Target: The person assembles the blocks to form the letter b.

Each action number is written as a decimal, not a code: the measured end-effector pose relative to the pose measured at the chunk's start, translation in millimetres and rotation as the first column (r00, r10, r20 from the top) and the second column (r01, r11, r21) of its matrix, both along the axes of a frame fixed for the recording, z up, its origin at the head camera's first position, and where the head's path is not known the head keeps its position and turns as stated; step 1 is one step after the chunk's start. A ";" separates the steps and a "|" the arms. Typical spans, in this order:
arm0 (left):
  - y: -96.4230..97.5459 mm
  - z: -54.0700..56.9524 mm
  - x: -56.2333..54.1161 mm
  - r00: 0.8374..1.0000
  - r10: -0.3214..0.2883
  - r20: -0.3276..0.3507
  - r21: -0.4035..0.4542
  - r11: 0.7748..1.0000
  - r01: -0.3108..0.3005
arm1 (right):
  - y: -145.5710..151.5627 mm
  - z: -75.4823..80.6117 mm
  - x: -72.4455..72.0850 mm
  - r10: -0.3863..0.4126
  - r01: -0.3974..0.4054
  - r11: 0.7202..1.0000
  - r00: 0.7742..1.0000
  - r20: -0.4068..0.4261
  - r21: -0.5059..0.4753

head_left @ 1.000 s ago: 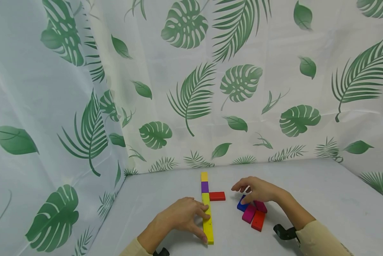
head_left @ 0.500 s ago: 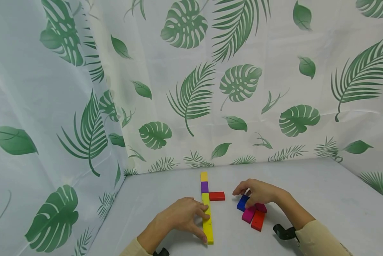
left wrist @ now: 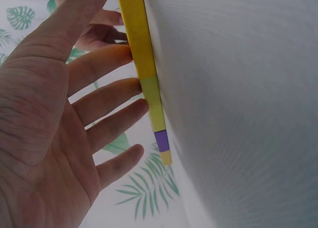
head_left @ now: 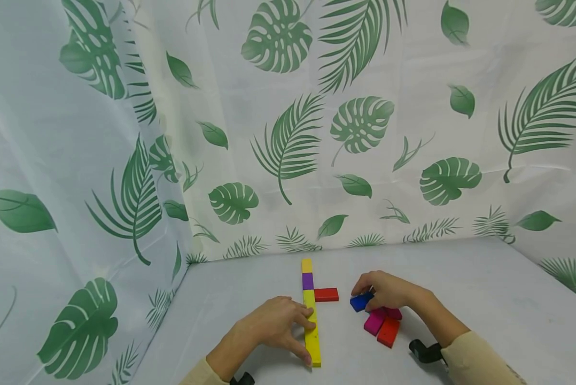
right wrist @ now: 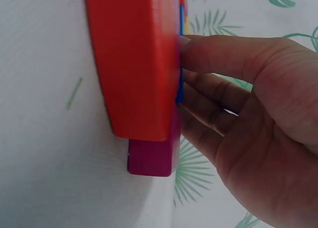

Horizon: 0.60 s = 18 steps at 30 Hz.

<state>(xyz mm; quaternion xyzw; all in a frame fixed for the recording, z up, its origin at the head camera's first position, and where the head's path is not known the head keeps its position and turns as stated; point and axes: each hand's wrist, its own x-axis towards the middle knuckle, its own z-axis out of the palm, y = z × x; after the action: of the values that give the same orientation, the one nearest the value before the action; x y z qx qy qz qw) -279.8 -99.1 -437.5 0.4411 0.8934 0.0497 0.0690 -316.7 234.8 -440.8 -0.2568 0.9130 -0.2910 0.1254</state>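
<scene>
My left hand (head_left: 278, 323) rests along a straight row of blocks, fingertips at the near yellow blocks (head_left: 313, 347); in the left wrist view its fingers reach out fairly straight to the row's side. Farther up the row lie a purple block (head_left: 308, 281) and a small yellow block (head_left: 306, 265). A red block (head_left: 326, 294) juts out from the row's right side. My right hand (head_left: 389, 289) pinches a blue block (head_left: 361, 301) between thumb and fingers. Below that hand lie magenta blocks (head_left: 374, 322), one partly hidden, and an orange-red block (head_left: 389, 332).
A white table surface (head_left: 249, 283) lies under everything. Behind it and at the left hang white curtains (head_left: 312, 214) with green leaf prints. A black wrist device (head_left: 425, 351) sits by the right sleeve (head_left: 480, 358).
My right hand has come down, gripped the blue block and turned it slightly leftward, away from the magenta blocks. My left hand stays in place on the row.
</scene>
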 end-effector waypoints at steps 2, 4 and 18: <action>-0.1 0.6 0.3 1.000 0.001 -0.001 -0.002 1.000 -0.001 | -1.3 -0.6 -0.1 -0.004 0.005 1.000 1.000 -0.017 0.015; -0.3 0.5 -0.1 1.000 0.000 -0.002 -0.003 1.000 0.000 | -2.3 -1.4 -0.3 -0.003 0.004 1.000 1.000 -0.031 0.024; 0.1 -1.5 -2.4 1.000 0.010 0.013 -0.003 1.000 -0.010 | -6.7 -4.9 -0.2 0.024 -0.022 0.999 0.998 -0.050 0.037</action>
<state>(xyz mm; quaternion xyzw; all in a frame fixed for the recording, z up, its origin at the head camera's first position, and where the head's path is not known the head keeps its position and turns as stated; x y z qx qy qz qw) -282.2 -99.0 -439.1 0.4362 0.8952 0.0515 0.0751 -316.9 228.1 -445.7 -0.2722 0.9181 -0.2662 0.1103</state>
